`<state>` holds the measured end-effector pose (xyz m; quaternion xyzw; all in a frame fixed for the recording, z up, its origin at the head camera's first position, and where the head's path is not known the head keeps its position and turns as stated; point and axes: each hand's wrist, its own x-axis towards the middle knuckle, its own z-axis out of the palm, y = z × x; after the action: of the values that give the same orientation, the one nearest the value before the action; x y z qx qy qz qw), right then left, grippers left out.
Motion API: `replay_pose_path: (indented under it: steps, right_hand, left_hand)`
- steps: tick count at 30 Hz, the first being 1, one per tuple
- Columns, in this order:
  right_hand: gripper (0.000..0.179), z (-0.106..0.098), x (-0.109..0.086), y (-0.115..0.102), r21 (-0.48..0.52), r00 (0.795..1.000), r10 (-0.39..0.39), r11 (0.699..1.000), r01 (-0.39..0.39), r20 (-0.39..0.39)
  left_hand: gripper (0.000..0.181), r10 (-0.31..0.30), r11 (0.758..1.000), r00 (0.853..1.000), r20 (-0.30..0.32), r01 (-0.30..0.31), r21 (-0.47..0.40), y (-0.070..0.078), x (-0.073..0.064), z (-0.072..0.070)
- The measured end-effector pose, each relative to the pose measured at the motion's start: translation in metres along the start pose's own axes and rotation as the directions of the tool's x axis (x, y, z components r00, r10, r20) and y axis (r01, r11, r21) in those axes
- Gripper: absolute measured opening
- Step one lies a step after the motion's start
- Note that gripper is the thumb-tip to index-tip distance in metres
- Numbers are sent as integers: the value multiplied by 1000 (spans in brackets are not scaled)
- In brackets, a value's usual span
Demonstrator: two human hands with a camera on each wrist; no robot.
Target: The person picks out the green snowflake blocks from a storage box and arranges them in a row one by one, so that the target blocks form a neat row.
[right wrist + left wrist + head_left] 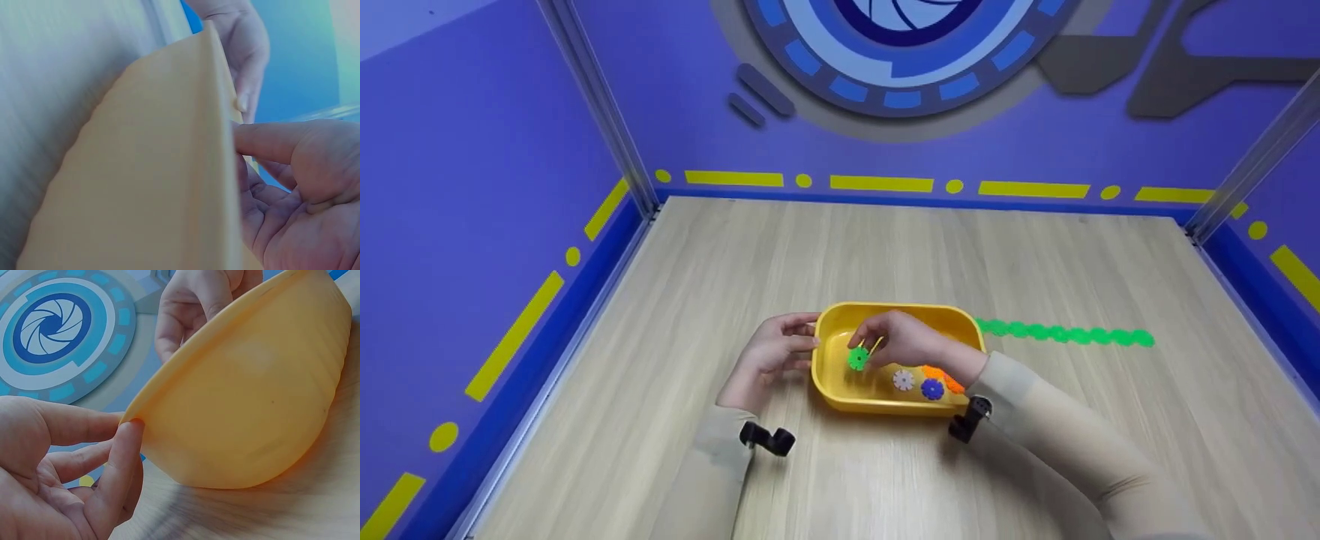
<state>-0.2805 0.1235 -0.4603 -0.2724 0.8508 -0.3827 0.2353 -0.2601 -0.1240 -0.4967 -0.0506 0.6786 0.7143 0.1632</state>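
A yellow plastic basin [840, 405] sits on the table. My left hand [772, 346] is at its left end; in the left wrist view, the thumb and a finger of this hand [73, 461] pinch the basin's rim. My right hand [904, 339] reaches inside, its fingertips pinching a green snowflake disc [858, 358] above the basin floor. A thin yellow edge [876, 345] shows by those fingers, too small to identify. Beside them lie a pale pink disc [904, 380], a purple disc [932, 388] and some orange discs [934, 372]. The basin wall [140, 157] hides the right fingertips in the right wrist view.
A long chain of joined green discs [1065, 333] lies flat on the wooden table [885, 251], running right from behind the basin. Blue printed panels [840, 150] with metal corner posts [607, 112] enclose the back and sides. Each wrist wears a black camera mount [767, 438].
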Motion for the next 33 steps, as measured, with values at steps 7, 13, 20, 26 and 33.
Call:
replay_pose_path:
  steps: [7, 13, 20, 26, 33]
  right_hand:
    - [29, -11, -10, 7, 86, 998, 45, 995, -42, -33]
    - [30, -19, -21, 12, 117, 994, 92, 990, -84, -67]
    - [32, -31, -35, 20, 168, 989, 94, 983, -75, -112]
    - [33, -41, -50, 30, 234, 982, 133, 967, -98, -138]
    - [36, -50, -64, 41, 302, 971, 182, 945, -128, -157]
  left_hand:
    - [53, 1, 1000, 1000, -1, -1, 12, -2, 0, 0]
    - [53, 4, 1000, 1000, 4, -4, 18, -1, -1, 1]
    - [53, 1, 1000, 1000, 0, -1, 21, 0, -2, 1]
    - [53, 0, 1000, 1000, 2, 0, 20, -1, -1, 0]
    - [52, -17, 1000, 1000, -9, 17, 4, 0, -1, 0]
